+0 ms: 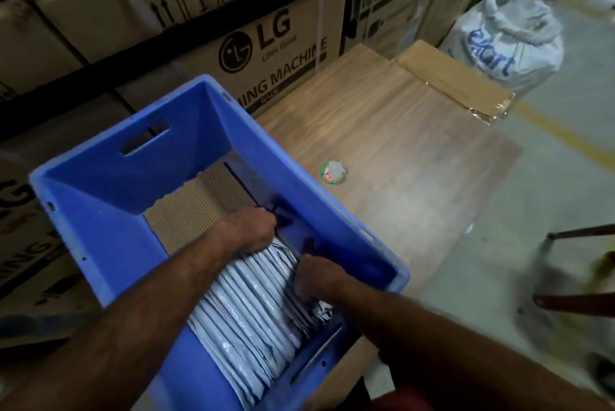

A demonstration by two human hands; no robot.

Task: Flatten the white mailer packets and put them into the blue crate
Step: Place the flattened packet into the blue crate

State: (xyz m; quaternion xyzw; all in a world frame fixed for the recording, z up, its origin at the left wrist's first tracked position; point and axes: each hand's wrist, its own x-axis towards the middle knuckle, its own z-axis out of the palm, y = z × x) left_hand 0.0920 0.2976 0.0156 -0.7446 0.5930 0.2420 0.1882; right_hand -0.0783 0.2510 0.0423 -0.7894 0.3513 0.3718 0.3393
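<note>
A blue crate [109, 234] stands on the wooden table, tilted toward me in the view. Inside it, several white mailer packets [253, 311] stand on edge in a tight row along the near side. Both my hands are down in the crate at the far end of that row. My left hand [253, 227] grips the top edge of the packets with curled fingers. My right hand [316, 277] also curls over the packets' edge, close to the crate's right wall. A strip of corrugated cardboard [196, 207] lies on the crate floor beyond the packets.
The wooden table [399, 151] carries a small round green-and-white cap or cup [333, 171] and a flat cardboard sheet [456, 78] at its far end. Stacked LG washing-machine cartons [259, 34] stand behind. A white sack [509, 41] sits on the floor at the right, chair legs [579, 264] nearer.
</note>
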